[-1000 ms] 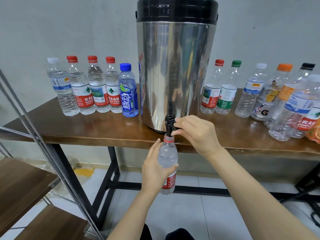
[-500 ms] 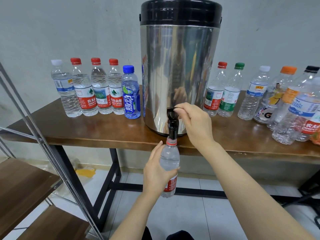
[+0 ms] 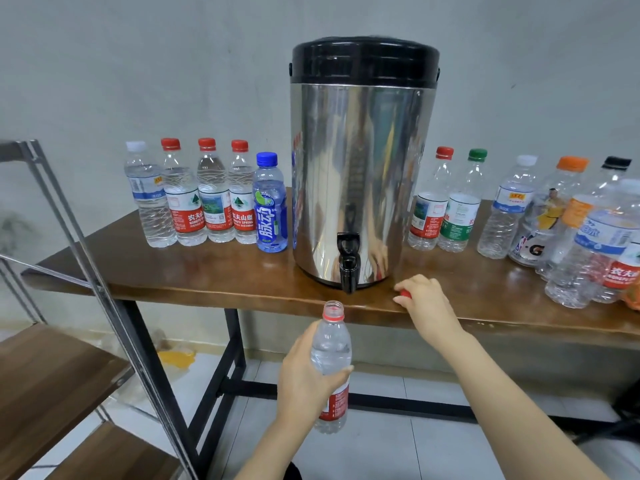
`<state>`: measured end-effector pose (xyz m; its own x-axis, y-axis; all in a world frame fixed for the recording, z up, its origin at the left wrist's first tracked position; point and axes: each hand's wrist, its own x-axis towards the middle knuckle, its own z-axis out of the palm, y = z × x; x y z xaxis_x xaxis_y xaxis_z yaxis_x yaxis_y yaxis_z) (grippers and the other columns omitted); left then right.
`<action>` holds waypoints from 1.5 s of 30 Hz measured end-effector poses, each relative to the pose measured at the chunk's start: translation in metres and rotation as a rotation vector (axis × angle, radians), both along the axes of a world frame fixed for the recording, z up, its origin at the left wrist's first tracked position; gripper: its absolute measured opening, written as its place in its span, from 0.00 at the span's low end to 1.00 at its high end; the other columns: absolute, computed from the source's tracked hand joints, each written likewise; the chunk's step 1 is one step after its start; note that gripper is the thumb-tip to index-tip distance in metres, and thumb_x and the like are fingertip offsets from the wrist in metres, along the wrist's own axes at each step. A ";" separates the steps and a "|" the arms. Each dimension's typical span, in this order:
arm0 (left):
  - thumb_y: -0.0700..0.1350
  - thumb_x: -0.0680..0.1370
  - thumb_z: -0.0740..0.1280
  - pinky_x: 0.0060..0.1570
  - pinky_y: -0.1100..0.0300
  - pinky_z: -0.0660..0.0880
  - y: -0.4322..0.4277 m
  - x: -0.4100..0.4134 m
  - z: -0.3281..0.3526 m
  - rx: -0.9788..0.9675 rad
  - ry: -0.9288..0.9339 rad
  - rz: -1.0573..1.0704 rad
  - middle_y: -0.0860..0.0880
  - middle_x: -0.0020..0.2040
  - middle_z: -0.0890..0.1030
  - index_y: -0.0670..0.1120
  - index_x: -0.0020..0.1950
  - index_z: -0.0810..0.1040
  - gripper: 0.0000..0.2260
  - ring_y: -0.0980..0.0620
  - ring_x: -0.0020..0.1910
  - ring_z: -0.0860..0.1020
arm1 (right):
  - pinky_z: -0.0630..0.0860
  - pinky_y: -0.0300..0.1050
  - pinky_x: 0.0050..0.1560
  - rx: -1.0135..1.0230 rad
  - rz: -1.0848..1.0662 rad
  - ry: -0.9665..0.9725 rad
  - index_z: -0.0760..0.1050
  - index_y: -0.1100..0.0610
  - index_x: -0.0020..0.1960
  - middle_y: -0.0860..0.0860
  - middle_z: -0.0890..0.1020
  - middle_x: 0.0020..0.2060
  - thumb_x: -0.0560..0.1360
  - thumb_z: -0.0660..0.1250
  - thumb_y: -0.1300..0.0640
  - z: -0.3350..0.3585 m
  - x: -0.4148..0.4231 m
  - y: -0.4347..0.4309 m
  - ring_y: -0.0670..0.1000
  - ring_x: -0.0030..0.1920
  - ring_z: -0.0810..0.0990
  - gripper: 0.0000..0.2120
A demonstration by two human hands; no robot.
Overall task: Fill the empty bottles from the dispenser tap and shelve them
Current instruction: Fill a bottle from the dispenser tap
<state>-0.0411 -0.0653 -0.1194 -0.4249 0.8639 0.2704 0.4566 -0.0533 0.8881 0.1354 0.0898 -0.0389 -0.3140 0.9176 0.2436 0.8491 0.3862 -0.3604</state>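
A: What is on the left?
B: A shelf (image 3: 52,375) with wooden boards and a slanted metal bar (image 3: 104,292). Then five bottles with caps (image 3: 207,195) stand in a row on the tabletop (image 3: 207,275).
A: Where is the bottle we fill?
B: The left hand (image 3: 304,375) is wrapped round the middle of the bottle (image 3: 330,351). It is upright, lower than the tabletop edge, just under the tap (image 3: 347,265) and a bit to its left. Its top is open.
A: Is it hard to hold?
B: I think it has water in it, so it feels heavier. The plastic is thin and soft. Squeeze hard and water may jump out. The middle is a good place to hold.
A: And the other hand?
B: The right hand (image 3: 426,303) is at the tabletop edge, fingers curled on a red cap (image 3: 404,294).
A: Is there room to move?
B: Down low it is open. Mind the tabletop edge above, the bar on the left, and the empty bottles (image 3: 502,209) crowded on the right.
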 end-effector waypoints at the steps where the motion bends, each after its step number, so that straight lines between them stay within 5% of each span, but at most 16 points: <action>1: 0.48 0.65 0.81 0.53 0.60 0.77 -0.005 -0.003 0.000 -0.011 0.012 0.003 0.68 0.51 0.80 0.74 0.57 0.70 0.32 0.63 0.53 0.79 | 0.68 0.46 0.56 -0.004 0.004 0.045 0.77 0.56 0.63 0.53 0.77 0.58 0.80 0.65 0.54 0.000 0.000 -0.003 0.53 0.59 0.69 0.14; 6: 0.47 0.65 0.81 0.47 0.67 0.72 -0.029 -0.019 0.014 -0.007 0.018 0.064 0.71 0.45 0.78 0.76 0.52 0.67 0.32 0.66 0.48 0.76 | 0.68 0.39 0.55 0.187 0.172 0.477 0.78 0.53 0.57 0.47 0.79 0.53 0.77 0.68 0.56 0.019 -0.006 -0.048 0.48 0.56 0.73 0.09; 10: 0.49 0.64 0.79 0.53 0.54 0.78 -0.044 -0.030 0.032 0.018 0.012 0.096 0.72 0.49 0.79 0.80 0.54 0.67 0.33 0.61 0.51 0.79 | 0.72 0.33 0.56 0.172 0.533 0.649 0.80 0.50 0.55 0.42 0.81 0.51 0.74 0.72 0.59 0.057 -0.038 -0.095 0.44 0.56 0.77 0.11; 17: 0.51 0.63 0.80 0.53 0.55 0.79 -0.069 -0.047 0.050 0.100 0.112 0.155 0.70 0.52 0.79 0.80 0.58 0.65 0.36 0.64 0.52 0.79 | 0.73 0.41 0.62 -0.073 0.874 0.470 0.83 0.56 0.54 0.47 0.82 0.53 0.74 0.73 0.62 0.083 -0.100 -0.111 0.43 0.57 0.79 0.10; 22: 0.54 0.62 0.79 0.53 0.54 0.79 -0.081 -0.062 0.056 0.084 0.141 0.174 0.65 0.55 0.81 0.79 0.60 0.64 0.36 0.61 0.54 0.79 | 0.72 0.33 0.60 -0.096 0.960 0.427 0.83 0.59 0.55 0.48 0.83 0.52 0.73 0.73 0.64 0.085 -0.122 -0.111 0.41 0.55 0.79 0.11; 29: 0.59 0.63 0.77 0.51 0.54 0.80 -0.087 -0.079 0.052 0.034 0.253 0.232 0.61 0.58 0.80 0.65 0.69 0.69 0.36 0.59 0.54 0.79 | 0.68 0.31 0.43 0.085 0.925 0.258 0.82 0.56 0.48 0.41 0.75 0.39 0.68 0.72 0.41 0.084 -0.147 -0.114 0.41 0.42 0.72 0.20; 33: 0.56 0.64 0.79 0.52 0.58 0.79 -0.090 -0.087 0.048 0.027 0.250 0.246 0.63 0.59 0.80 0.65 0.69 0.70 0.36 0.61 0.55 0.78 | 0.70 0.36 0.50 0.035 0.887 0.128 0.80 0.47 0.58 0.39 0.78 0.47 0.69 0.65 0.33 0.091 -0.151 -0.114 0.40 0.50 0.71 0.25; 36: 0.54 0.64 0.80 0.51 0.69 0.74 -0.093 -0.091 0.049 0.030 0.231 0.254 0.65 0.59 0.79 0.65 0.69 0.70 0.36 0.63 0.56 0.77 | 0.70 0.32 0.54 -0.080 0.936 0.093 0.70 0.43 0.71 0.37 0.74 0.61 0.77 0.64 0.42 0.099 -0.145 -0.111 0.33 0.57 0.68 0.23; 40: 0.56 0.64 0.79 0.50 0.66 0.75 -0.092 -0.094 0.053 0.030 0.222 0.235 0.64 0.57 0.80 0.66 0.69 0.70 0.35 0.62 0.55 0.78 | 0.71 0.32 0.60 -0.124 0.986 0.120 0.79 0.52 0.64 0.46 0.81 0.57 0.77 0.69 0.57 0.101 -0.149 -0.107 0.42 0.57 0.78 0.15; 43: 0.57 0.63 0.77 0.49 0.60 0.78 -0.091 -0.096 0.053 0.044 0.196 0.211 0.65 0.55 0.80 0.69 0.66 0.70 0.33 0.62 0.53 0.79 | 0.75 0.40 0.51 -0.093 0.871 0.133 0.82 0.53 0.56 0.47 0.83 0.46 0.73 0.74 0.52 0.104 -0.155 -0.107 0.47 0.47 0.79 0.13; 45: 0.59 0.62 0.75 0.51 0.55 0.79 -0.091 -0.098 0.053 0.051 0.142 0.199 0.65 0.56 0.80 0.69 0.67 0.70 0.34 0.62 0.54 0.79 | 0.74 0.44 0.53 -0.004 0.832 -0.005 0.79 0.47 0.57 0.41 0.80 0.48 0.73 0.70 0.41 0.104 -0.157 -0.105 0.44 0.49 0.76 0.16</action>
